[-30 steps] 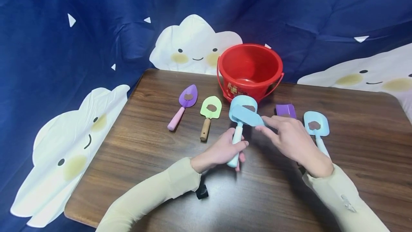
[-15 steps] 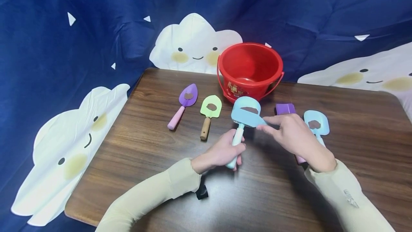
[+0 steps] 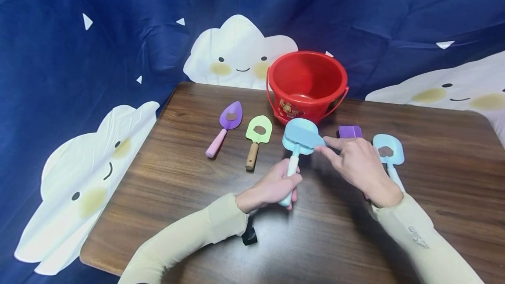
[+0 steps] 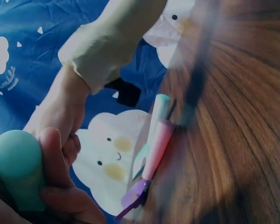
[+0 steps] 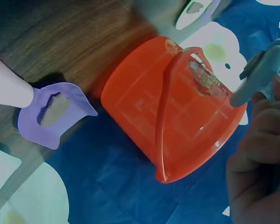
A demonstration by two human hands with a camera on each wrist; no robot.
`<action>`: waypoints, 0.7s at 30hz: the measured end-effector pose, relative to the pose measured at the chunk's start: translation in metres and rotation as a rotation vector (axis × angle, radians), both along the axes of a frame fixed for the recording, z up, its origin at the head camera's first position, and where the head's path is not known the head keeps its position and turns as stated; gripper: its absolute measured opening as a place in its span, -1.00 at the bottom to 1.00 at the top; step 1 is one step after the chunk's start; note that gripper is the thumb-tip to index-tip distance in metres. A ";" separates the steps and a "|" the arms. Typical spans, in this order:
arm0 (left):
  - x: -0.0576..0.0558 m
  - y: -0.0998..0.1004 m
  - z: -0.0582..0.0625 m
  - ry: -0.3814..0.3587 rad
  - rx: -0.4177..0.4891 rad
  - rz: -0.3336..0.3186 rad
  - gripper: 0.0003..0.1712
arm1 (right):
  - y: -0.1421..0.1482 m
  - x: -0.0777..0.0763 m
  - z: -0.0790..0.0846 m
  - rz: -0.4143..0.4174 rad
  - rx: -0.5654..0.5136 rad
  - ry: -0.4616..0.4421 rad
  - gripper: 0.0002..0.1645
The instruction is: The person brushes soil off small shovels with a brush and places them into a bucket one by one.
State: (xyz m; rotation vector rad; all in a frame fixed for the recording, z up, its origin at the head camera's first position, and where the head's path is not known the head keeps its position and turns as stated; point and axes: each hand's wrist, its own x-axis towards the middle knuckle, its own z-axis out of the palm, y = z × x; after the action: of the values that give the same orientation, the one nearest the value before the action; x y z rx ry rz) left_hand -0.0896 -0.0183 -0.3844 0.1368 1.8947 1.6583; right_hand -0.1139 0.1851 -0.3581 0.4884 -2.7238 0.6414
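My left hand (image 3: 276, 183) grips the pale handle (image 3: 292, 172) of a light blue toy shovel, whose blade (image 3: 301, 122) points up toward the bucket. In the left wrist view, its rounded teal handle end (image 4: 17, 154) sticks out beside the curled fingers. Over that blade, my right hand (image 3: 357, 161) holds a flat, rounded light blue piece (image 3: 304, 135), pinched at its right end between thumb and fingers. The piece overlaps most of the blade and hides its brown patch. The right wrist view shows my right hand (image 5: 261, 149) at the right edge, partly cut off.
A red bucket (image 3: 289, 108) stands just behind the blade. To the left lie a purple trowel (image 3: 232, 111) and a green shovel (image 3: 252, 157). A purple scoop (image 3: 350, 132) and another light blue shovel (image 3: 398, 143) lie at the right, partly behind my right hand.
The flat blue piece has slid over the blade, first down toward its base, then back up. The brown patch, visible earlier, is now covered. My left hand has hardly moved.
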 end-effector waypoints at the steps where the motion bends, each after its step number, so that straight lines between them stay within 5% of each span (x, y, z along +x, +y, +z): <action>1: 0.001 0.000 0.001 -0.006 0.006 0.001 -0.79 | 0.000 0.000 -0.001 -0.001 -0.006 0.018 -0.48; 9: 0.002 0.000 0.002 -0.022 0.005 -0.007 -0.84 | 0.002 -0.002 -0.004 -0.012 -0.062 -0.013 -0.47; 14: 0.001 -0.001 0.000 0.010 -0.015 -0.004 -0.78 | 0.004 -0.003 -0.004 -0.006 -0.129 0.045 -0.47; 21: -0.003 -0.005 -0.001 0.011 -0.028 -0.005 -0.86 | 0.014 -0.001 0.006 0.157 -0.035 0.053 -0.56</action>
State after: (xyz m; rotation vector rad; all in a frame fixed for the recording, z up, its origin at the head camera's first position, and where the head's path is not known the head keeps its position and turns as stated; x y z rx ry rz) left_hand -0.0927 -0.0231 -0.3857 0.1392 1.9242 1.6301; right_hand -0.1149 0.1990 -0.3525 0.7062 -2.6383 0.7031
